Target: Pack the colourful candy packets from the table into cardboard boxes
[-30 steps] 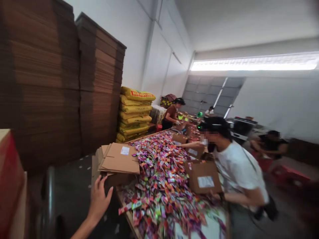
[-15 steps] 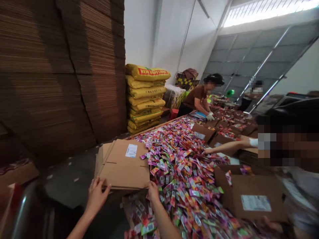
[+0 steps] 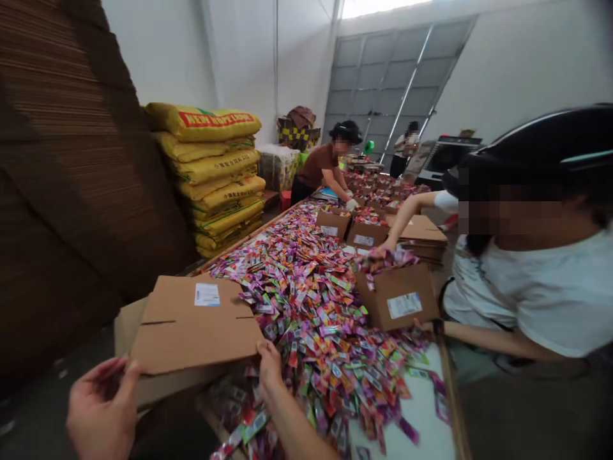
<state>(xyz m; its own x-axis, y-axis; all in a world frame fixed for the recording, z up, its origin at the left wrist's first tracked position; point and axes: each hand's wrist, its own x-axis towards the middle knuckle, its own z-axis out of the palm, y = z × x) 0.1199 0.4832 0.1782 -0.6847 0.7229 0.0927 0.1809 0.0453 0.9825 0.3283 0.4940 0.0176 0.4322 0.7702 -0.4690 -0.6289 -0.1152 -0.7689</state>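
Observation:
A flattened cardboard box [image 3: 191, 326] with a white label lies on top of a stack of flat boxes at the near left end of a long table [image 3: 416, 441]. My right hand [image 3: 269, 370] grips its near right corner, fingers closed on the edge. My left hand [image 3: 101, 409] is at the near left corner of the stack, fingers curled, and I cannot make out whether it holds the cardboard. A big heap of colourful small packets [image 3: 306, 306] covers the table right beside the box.
A person in a white shirt [image 3: 541, 294] leans in from the right, holding an open carton [image 3: 397, 297] and scooping packets. More cartons [image 3: 364, 233] and other workers stand further along. Tall stacks of flat cardboard [image 3: 57, 179] and yellow sacks [image 3: 211, 172] line the left side.
My view swung right and closer to the table. My right hand came in and took the top flat box's corner; the box has lifted and shifted toward me. The person in white drew nearer.

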